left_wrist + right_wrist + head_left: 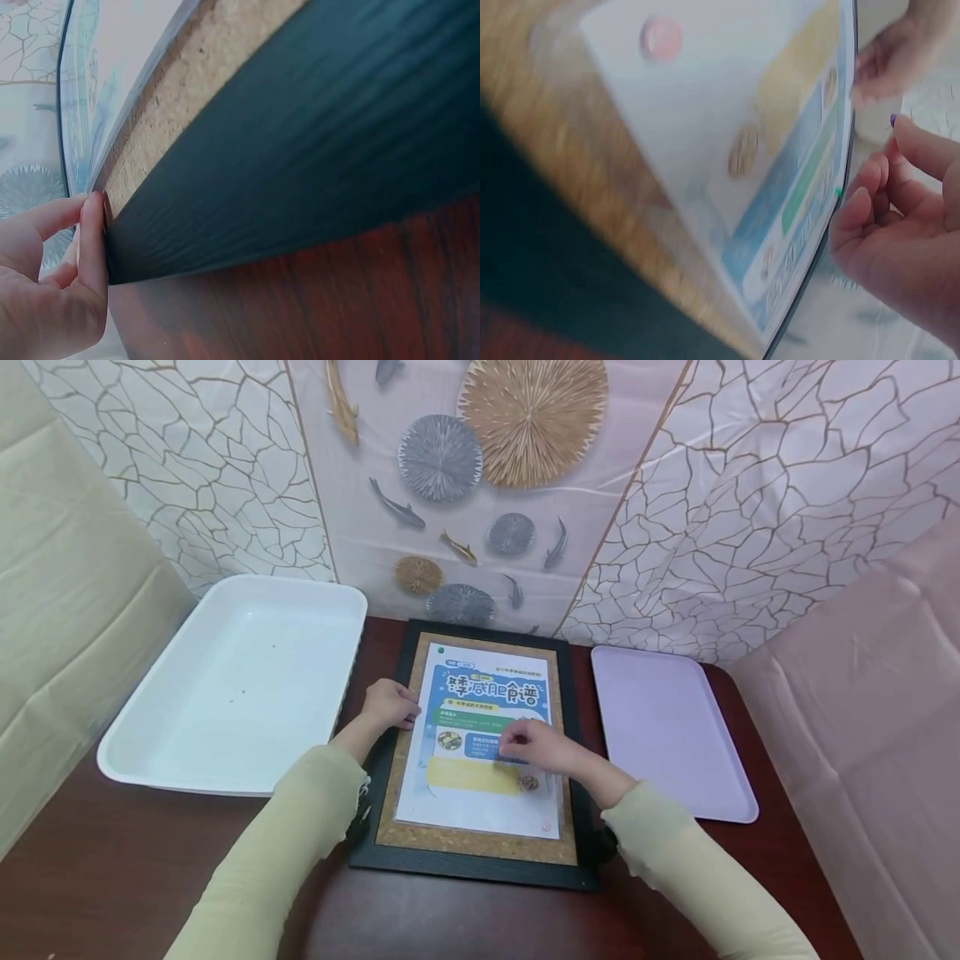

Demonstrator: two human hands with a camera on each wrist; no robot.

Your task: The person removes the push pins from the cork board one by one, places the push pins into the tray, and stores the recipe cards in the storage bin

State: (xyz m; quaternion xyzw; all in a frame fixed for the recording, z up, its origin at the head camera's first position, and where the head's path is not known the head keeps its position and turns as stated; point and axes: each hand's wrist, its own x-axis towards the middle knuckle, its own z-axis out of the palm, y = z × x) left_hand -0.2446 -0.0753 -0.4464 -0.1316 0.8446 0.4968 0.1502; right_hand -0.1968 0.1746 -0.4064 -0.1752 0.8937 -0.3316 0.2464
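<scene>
A printed poster sheet (pixel 480 806) with Chinese text lies on a black-framed cork board (pixel 472 860). My left hand (pixel 390 704) rests at the sheet's left edge, its fingertips touching that edge in the left wrist view, where the hand (pixel 56 270) shows close up. Above the lower right part of the sheet, my right hand (pixel 538 745) pinches a small purple-tipped push pin (pixel 893 120) between thumb and finger; most of the pin is hidden. A green push pin (pixel 441 651) sits at the sheet's top left corner, a pink push pin (pixel 547 827) at its bottom right corner.
A large white tray (pixel 232 693) stands left of the board. On the right lies a flat lilac tray (pixel 675 735). Both share the dark red-brown wooden table (pixel 420 918) with the board, and patterned cloth (pixel 750 485) hangs behind them.
</scene>
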